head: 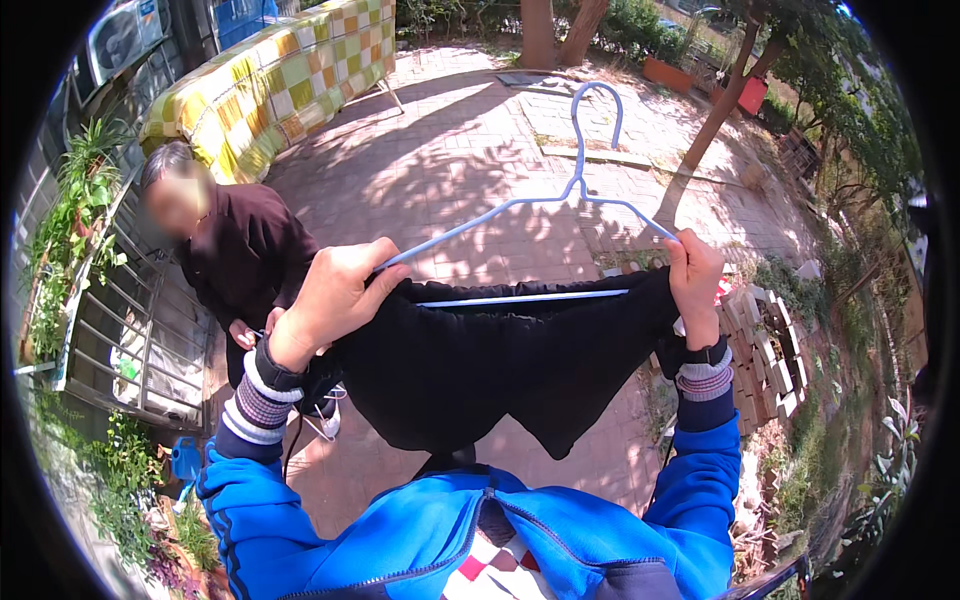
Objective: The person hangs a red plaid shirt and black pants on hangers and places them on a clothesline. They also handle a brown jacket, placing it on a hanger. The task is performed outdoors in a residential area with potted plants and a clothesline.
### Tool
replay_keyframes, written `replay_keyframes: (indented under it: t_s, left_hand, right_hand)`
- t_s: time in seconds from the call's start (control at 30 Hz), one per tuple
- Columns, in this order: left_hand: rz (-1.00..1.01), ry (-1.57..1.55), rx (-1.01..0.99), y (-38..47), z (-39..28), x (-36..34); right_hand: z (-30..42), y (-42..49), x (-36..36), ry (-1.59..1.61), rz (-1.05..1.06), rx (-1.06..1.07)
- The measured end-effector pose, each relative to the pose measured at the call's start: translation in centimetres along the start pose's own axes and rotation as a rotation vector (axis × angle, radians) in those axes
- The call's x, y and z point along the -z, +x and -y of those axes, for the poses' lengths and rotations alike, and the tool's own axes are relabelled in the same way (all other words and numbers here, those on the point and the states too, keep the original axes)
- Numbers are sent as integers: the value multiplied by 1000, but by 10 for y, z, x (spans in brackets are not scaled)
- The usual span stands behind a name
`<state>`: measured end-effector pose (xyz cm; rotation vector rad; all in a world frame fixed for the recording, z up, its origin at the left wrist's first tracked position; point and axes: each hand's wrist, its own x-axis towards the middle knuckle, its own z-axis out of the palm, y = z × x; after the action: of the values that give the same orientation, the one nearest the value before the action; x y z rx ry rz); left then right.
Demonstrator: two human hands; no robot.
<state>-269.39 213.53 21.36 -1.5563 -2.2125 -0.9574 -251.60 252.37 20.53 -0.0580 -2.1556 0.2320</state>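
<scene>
A light blue clothes hanger is held up in front of me, its hook pointing away. Black trousers or shorts hang from my hands, the waistband gathered at both sides and the hanger's lower bar showing in its opening. My left hand grips the hanger's left shoulder and the cloth between thumb and fingers. On the other side my right hand pinches the right end of the hanger with the other corner of the waistband. The fingers behind the cloth are hidden.
A person in dark clothes stands close at the left, hands near another hanger. Beyond is a rack draped with a checked cover. Barred railings and plants line the left. Stacked bricks lie at the right, near a slanting tree trunk.
</scene>
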Motion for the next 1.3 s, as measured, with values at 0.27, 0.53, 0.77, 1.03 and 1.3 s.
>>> replay_keyframes:
  t_s: [0.27, 0.53, 0.77, 1.03, 1.3]
  left_hand:
    - [-27, -497, 26, 224, 170, -121]
    - [60, -673, 14, 455, 320, -240]
    - [-70, -374, -82, 612, 458, -280]
    - [-5, -309, 133, 751, 661, -299]
    - [372, -571, 9, 992, 836, -394]
  right_hand:
    - [-169, 135, -74, -227, -47, -12]
    - [-344, 229, -156, -418, -56, -151]
    - [-496, 353, -328, -234, -29, -158]
    - [-636, 521, -554, -142, -20, -38]
    - [-798, 646, -672, -344, 28, -137]
